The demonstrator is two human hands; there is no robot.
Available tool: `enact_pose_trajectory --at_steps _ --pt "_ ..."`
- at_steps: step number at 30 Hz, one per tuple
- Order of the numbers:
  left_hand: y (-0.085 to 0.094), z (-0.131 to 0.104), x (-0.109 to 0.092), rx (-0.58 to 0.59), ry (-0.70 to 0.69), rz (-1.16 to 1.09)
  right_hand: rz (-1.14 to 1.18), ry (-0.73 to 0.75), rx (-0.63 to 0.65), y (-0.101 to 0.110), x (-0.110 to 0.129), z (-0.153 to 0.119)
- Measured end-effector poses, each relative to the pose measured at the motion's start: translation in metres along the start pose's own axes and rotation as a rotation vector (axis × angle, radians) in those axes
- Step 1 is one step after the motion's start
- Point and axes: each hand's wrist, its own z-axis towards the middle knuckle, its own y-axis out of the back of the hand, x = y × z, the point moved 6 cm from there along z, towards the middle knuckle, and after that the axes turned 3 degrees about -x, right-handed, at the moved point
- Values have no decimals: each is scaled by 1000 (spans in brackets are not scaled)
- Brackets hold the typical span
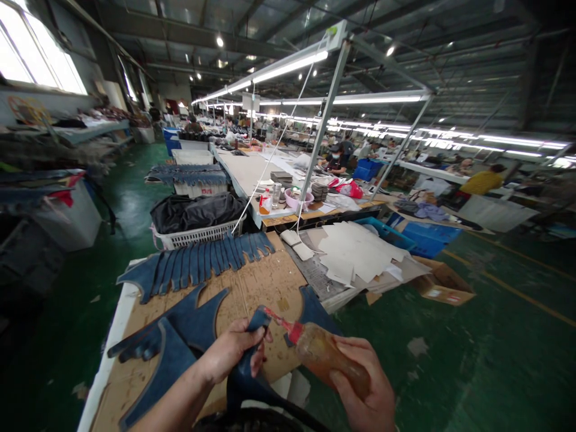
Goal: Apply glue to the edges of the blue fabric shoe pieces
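Note:
My left hand (240,347) pinches a dark blue leather piece (248,367) near its narrow end, thumb on top. Wrapped around a glue bottle (330,357) is my right hand (364,378). The bottle is see-through with amber liquid inside, and it lies tilted with its red nozzle (279,320) pointing left. The nozzle's tip is at the end of the leather, and I cannot tell whether it touches. More blue leather pieces (168,366) lie on the cardboard (252,288) left of my hands. Another blue piece (315,309) lies beyond the bottle.
A row of overlapping blue leather strips (198,264) spans the cardboard's far side. Beyond it stands a white basket (193,237) with black material. Pale sheets (360,249) cover the right-hand surface. A cardboard box (443,282) sits on the green floor. A metal post (324,126) rises ahead.

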Motion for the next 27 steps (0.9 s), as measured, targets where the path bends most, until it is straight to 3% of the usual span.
enact_pose_trajectory --at_steps 3,9,13,19,23,27 --pt "-1 -1 0 28 5 51 8 28 62 -6 5 2" --pt "-2 -3 -4 49 27 60 -35 -32 1 -3 0 -2" --pt "0 -3 -4 53 5 84 -16 9 67 -6 1 -4" --pt "1 -4 -2 54 18 58 -41 -63 -22 1 -6 -6" --pt "-3 -6 -7 106 13 129 32 -49 62 -5 -2 -5" --pt "-2 -7 -5 135 19 266 -18 -165 45 -7 -16 -7"
